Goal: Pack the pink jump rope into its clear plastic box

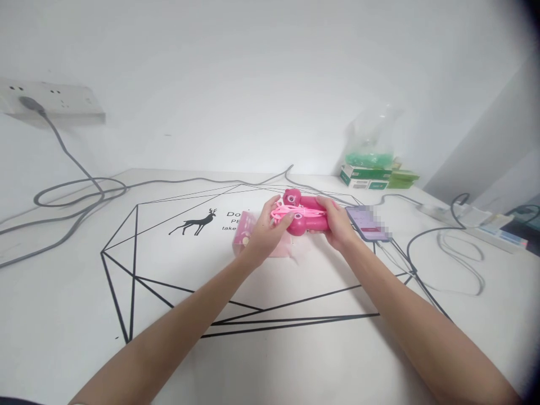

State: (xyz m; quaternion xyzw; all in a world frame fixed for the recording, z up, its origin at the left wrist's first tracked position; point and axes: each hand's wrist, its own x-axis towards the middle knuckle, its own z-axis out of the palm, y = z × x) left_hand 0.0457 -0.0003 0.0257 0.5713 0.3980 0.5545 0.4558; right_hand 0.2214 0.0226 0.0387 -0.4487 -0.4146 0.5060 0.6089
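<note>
Both my hands hold a bright pink plastic gadget (310, 216) with a light pink cord (283, 212) wound on it, just above the white table (270, 337). My left hand (264, 230) is closed, its fingers pinching the cord at the gadget's left end. My right hand (337, 222) is wrapped round the gadget's right end. A pale pink translucent box (243, 236) lies on the table under my left hand, partly hidden by it.
A phone (368, 222) with a lit screen lies right of my right hand, a cable running from it. Grey cables (80, 194) loop at the left from a wall socket (54, 101). Green boxes and a bag (371, 169) stand at the back; a power strip (476, 222) lies at the right.
</note>
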